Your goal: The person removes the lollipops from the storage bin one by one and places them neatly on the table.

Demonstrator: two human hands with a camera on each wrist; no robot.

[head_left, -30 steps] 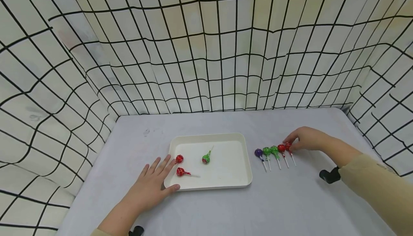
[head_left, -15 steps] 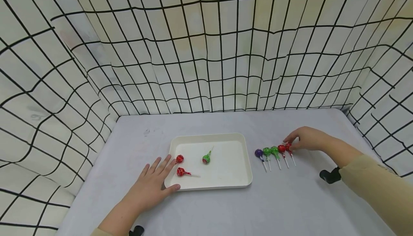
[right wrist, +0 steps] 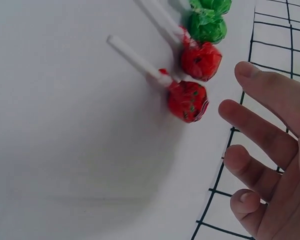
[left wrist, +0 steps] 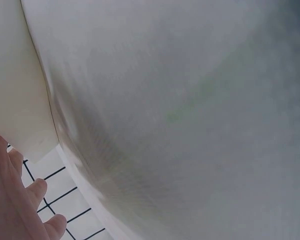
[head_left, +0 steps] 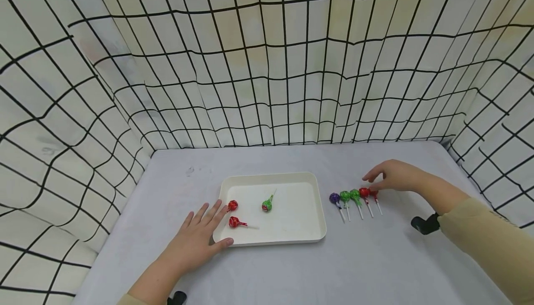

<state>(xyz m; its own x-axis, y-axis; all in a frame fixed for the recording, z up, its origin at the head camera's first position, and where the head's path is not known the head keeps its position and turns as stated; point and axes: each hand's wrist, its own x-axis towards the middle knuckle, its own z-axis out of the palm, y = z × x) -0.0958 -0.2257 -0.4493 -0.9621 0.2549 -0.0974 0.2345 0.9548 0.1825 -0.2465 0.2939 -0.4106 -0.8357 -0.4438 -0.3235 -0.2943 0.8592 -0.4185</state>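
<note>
My left hand (head_left: 193, 240) lies with fingers spread at the left end of a white tray (head_left: 292, 224), fingertips over its rim. Inside the tray are two red lollipops, the nearer one (head_left: 234, 222) and the farther one (head_left: 232, 205), plus a green lollipop (head_left: 267, 205). To the tray's right, a purple lollipop (head_left: 334, 198), two green ones and two red ones form a row, sticks toward me. Just above the row's right end hovers my right hand (head_left: 396, 175). In the right wrist view its loosely bent fingers (right wrist: 260, 125) hold nothing and stand apart from the end red lollipop (right wrist: 188, 102).
A white cloth covers the table (head_left: 275, 275). Black grid netting over pale walls (head_left: 292, 64) encloses the back and both sides. A black wrist camera mount (head_left: 425, 225) sits by the right sleeve. The left wrist view shows mostly blurred pale surface.
My right hand has lifted slightly away from the rightmost red lollipop, moving up and a little left. The left hand, the tray and the lollipops have stayed in place.
</note>
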